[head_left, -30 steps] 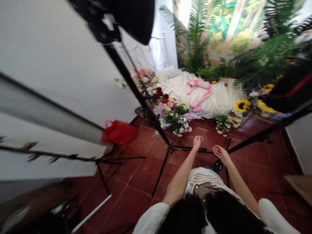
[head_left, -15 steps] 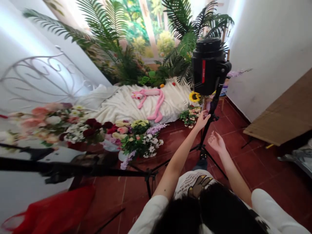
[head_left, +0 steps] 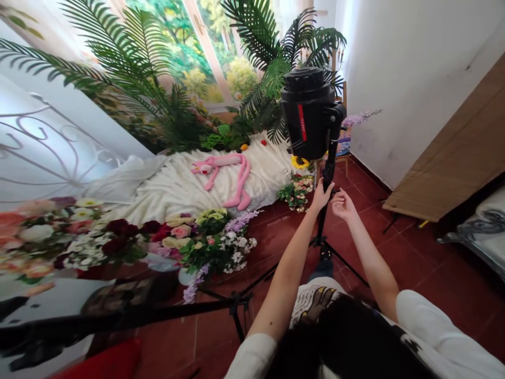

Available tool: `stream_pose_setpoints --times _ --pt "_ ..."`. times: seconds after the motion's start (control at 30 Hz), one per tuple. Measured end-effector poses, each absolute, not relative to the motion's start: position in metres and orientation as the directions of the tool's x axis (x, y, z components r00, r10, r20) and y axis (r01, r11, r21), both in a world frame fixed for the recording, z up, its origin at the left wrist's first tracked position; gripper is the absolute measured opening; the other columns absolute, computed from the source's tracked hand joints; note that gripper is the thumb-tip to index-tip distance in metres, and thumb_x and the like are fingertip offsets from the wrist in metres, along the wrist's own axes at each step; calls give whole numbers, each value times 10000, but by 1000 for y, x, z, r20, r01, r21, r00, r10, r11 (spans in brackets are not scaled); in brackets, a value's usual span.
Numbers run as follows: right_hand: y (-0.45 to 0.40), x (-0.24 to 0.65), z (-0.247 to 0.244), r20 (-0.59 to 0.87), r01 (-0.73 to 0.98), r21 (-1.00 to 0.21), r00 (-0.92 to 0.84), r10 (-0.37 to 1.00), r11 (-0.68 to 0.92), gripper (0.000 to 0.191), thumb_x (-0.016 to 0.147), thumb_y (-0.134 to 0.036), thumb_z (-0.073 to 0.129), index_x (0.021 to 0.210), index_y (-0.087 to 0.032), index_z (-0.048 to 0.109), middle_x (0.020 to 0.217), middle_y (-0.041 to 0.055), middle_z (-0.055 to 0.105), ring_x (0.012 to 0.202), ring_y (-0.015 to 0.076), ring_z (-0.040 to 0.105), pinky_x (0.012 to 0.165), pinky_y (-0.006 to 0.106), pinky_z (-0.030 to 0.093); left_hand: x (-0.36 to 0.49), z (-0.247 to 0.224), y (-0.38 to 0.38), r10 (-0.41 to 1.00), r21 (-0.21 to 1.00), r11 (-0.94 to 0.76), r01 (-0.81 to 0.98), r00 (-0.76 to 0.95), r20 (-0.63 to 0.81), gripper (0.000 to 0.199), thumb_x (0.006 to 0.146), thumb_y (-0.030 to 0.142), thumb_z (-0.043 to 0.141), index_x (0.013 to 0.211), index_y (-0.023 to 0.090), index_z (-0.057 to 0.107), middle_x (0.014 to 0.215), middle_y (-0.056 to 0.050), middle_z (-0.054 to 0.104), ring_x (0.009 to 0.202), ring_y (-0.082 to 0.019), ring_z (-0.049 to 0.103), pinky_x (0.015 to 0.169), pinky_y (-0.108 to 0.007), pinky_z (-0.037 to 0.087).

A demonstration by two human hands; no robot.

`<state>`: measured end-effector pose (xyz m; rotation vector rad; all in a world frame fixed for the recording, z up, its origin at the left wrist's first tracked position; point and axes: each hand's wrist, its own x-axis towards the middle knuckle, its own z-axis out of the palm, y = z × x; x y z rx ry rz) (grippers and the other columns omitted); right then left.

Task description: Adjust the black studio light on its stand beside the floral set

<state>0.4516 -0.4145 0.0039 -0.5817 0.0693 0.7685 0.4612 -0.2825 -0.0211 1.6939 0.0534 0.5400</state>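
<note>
A black studio light with a red label stands upright on a black light stand in front of me. My left hand is wrapped round the stand's pole just below the light. On the right side of the pole, my right hand has its fingers closed at a small knob, which they partly hide. Beyond the light, a pink plush toy lies on a white draped cloth.
Bunches of artificial flowers line the cloth's front edge. Another black stand crosses the lower left. Palm fronds rise behind. A brown panel leans at the right, and stand legs spread over the red tiled floor.
My left hand has closed round the pole. My right hand has moved up to the knob and its fingers have closed. The view has shifted, so the light appears further left.
</note>
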Motion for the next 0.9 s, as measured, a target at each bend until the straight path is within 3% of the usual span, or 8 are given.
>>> stream_pose_setpoints --times 0.23,0.4,0.5,0.57,0.63,0.67,0.77,0.9 --pt "-418 460 11 -355 -741 -495 650 672 455 240 949 -231 499 746 -199 623 584 -36 649 438 61 419 436 123 407 457 -17 -285 338 952 -178 -249 893 297 455 872 542 630 1170 206 556 1081 -99 687 1073 -250 654 1063 -432 472" --pt "-423 464 14 -405 -813 -421 566 718 403 276 992 -270 433 811 -187 625 630 -29 686 442 46 443 439 84 407 458 -19 -285 333 945 -193 -264 888 316 418 892 517 611 1162 203 552 1051 -92 689 1029 -234 663 1047 -425 479" --pt "-425 469 13 -374 -776 -526 579 724 348 228 984 -270 450 839 -194 608 660 -28 696 459 48 467 444 86 424 460 -20 -285 331 942 -213 -261 888 321 388 910 466 604 1167 183 541 1053 -90 691 1007 -211 667 1034 -403 486" --pt "-425 471 10 -378 -652 -727 642 667 215 167 952 -278 509 838 -196 599 677 -8 698 479 63 496 464 118 460 460 -21 -284 325 940 -220 -260 889 322 396 915 443 603 1188 167 529 1067 -99 692 1005 -205 669 1024 -394 488" --pt "-427 471 7 -325 -357 -933 785 527 -44 123 918 -290 564 843 -200 602 699 25 701 527 99 558 519 183 516 461 -22 -284 320 940 -223 -258 892 320 402 917 437 600 1203 166 522 1082 -104 693 1003 -199 670 1008 -381 494" --pt "-429 470 5 -256 -195 -964 854 453 -179 101 905 -291 582 859 -205 610 739 44 711 584 127 602 569 226 546 462 -23 -284 320 940 -223 -257 892 320 400 918 439 597 1204 170 522 1085 -103 693 996 -195 671 997 -373 499" --pt "-440 466 -1 60 202 -882 944 324 -426 89 886 -265 575 935 -225 638 949 94 729 863 216 679 785 360 579 463 -26 -284 337 939 -219 -265 883 328 394 914 460 591 1187 182 527 1080 -100 693 964 -185 673 962 -355 512" --pt "-444 464 -2 394 490 -735 871 293 -470 236 893 -309 535 1082 -201 625 1052 129 716 980 257 678 931 466 538 466 -31 -285 350 932 -229 -282 869 350 420 900 487 599 1177 178 529 1087 -113 683 976 -195 671 945 -360 519"
